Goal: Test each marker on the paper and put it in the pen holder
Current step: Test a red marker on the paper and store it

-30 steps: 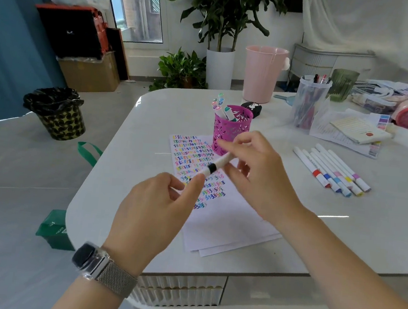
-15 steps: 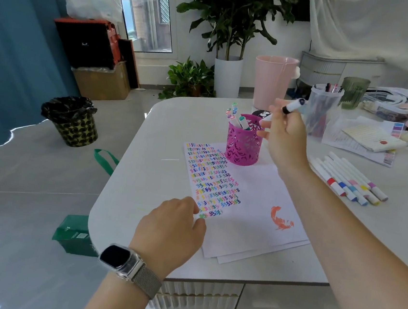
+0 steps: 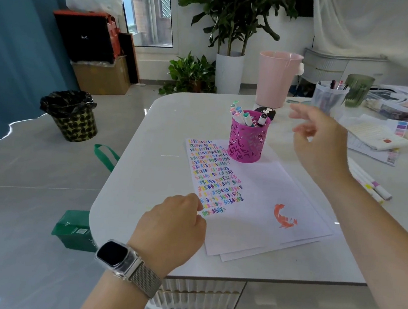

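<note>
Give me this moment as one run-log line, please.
right hand: empty, raised beside pen holder | left hand: resting on paper | loose markers: remain

- A pink pen holder stands on the top edge of a sheet of paper on a white table; several markers stick out of it.
- The paper carries rows of small coloured squiggles and an orange scribble.
- The right hand is raised just right of the holder, fingers loosely spread, holding nothing.
- The left hand, with a watch on its wrist, rests at the paper's near-left corner, fingers curled.
- More markers lie on the table to the right, partly hidden by the right arm.
</note>
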A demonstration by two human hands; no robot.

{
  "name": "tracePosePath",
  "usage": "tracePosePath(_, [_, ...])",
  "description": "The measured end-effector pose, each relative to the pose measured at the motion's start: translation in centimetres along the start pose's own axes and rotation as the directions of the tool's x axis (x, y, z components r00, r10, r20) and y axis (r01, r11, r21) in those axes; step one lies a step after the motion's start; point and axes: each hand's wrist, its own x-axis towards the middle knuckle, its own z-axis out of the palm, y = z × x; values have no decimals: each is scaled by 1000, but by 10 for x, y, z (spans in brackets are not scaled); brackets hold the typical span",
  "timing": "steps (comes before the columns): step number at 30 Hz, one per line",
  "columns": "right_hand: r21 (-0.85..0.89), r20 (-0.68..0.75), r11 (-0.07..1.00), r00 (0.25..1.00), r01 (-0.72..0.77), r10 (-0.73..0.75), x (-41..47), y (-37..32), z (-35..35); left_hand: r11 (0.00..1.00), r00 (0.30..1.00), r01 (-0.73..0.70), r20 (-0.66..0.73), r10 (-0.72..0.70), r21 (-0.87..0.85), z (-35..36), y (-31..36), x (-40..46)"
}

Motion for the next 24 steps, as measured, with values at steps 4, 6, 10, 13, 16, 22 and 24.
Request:
tracePosePath(4, [-324,110,927,966,-189,235,-16,45,-30,999,999,-21,-35,19,-46,0,2,1])
tracePosePath(6, [-428,189,868,915,-250,357,-26,64,-39,997,998,-27,-64,23,-67,0,3,0])
tracePosePath(10, [-555,254,792,855,-253,451,-32,82,-39,995,996,-39,-89,31,-88,1,5,-1])
tracePosePath(13, [-654,262,725,835,-214,483,-32,88,-32,994,994,-44,-102,34,-103,3,5,0])
tracePosePath(16, [-692,267,697,829,-190,491,-34,87,-24,993,993,-41,-112,28,-114,4,3,2])
tracePosePath(22, [-597,377,787,811,-156,447,-35,72,-16,992,992,-49,-123,34,-117,5,3,3])
tracePosePath(24, [-608,425,783,780,-130,459,-36,65,-14,992,991,-53,-127,38,-115,5,4,2])
